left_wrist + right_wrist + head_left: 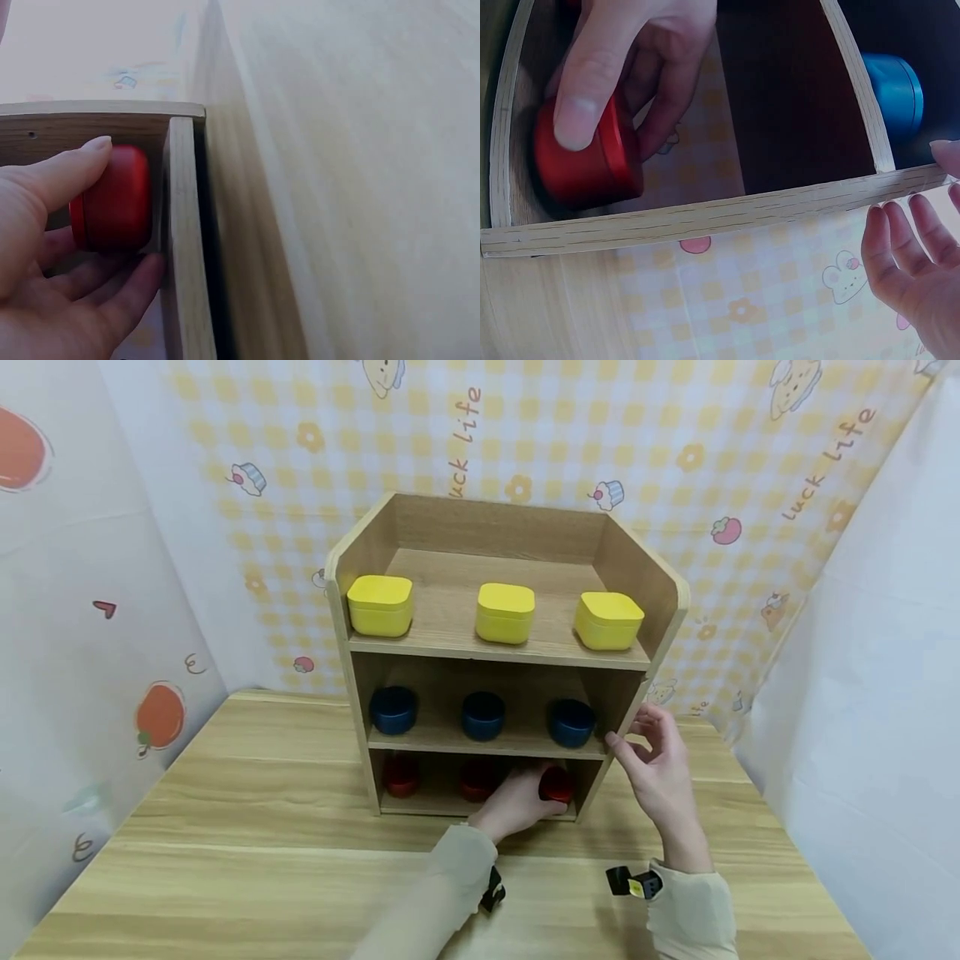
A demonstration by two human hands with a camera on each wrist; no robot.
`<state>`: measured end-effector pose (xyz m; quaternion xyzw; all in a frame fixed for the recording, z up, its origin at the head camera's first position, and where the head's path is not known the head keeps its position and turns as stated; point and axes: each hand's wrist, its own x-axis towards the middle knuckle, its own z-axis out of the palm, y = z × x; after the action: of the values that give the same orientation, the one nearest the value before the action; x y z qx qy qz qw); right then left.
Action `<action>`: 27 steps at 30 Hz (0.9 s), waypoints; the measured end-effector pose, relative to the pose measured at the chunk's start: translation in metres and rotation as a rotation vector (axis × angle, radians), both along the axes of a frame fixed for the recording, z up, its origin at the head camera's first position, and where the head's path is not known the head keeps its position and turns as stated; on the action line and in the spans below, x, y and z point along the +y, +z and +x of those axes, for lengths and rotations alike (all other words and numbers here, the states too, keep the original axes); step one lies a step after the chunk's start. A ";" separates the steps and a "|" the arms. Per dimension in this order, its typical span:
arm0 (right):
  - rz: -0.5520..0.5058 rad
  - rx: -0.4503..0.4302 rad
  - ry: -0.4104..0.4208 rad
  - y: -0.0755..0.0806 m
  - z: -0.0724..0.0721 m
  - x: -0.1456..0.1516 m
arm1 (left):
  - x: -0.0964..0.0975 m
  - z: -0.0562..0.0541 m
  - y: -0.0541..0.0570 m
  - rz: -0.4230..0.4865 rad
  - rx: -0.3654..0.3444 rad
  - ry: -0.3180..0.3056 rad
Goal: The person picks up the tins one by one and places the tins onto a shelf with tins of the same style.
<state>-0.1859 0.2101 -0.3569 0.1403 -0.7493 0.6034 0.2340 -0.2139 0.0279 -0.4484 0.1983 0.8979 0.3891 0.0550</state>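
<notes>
My left hand [521,802] reaches into the bottom compartment of a wooden shelf [480,652]. It holds a round red tin [557,785] at the right end, thumb on one side and fingers on the other. The left wrist view shows this red tin [118,199] close to the side boards. At the shelf's right side panel, my right hand [658,768] grips the edge at the height of the middle board. Its thumb lies at the front edge, and the fingertips [877,217] are against the outer face.
Two more red tins, left [401,777] and middle [477,781], stand on the bottom level. Three blue tins [483,716] are on the middle level. Three yellow square tins [506,613] line the top. The shelf stands on a wooden table [285,860] before a patterned cloth [285,527].
</notes>
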 end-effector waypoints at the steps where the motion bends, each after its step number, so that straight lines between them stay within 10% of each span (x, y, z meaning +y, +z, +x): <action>1: 0.001 0.003 0.003 0.002 0.002 -0.002 | 0.001 0.000 -0.001 -0.001 0.002 0.002; 27: 0.016 0.008 -0.012 0.013 0.010 -0.008 | 0.010 -0.007 -0.005 -0.046 0.002 0.027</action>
<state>-0.1755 0.2024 -0.3439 0.1402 -0.7540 0.5954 0.2393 -0.2213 0.0378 -0.4531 0.1853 0.9093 0.3688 0.0534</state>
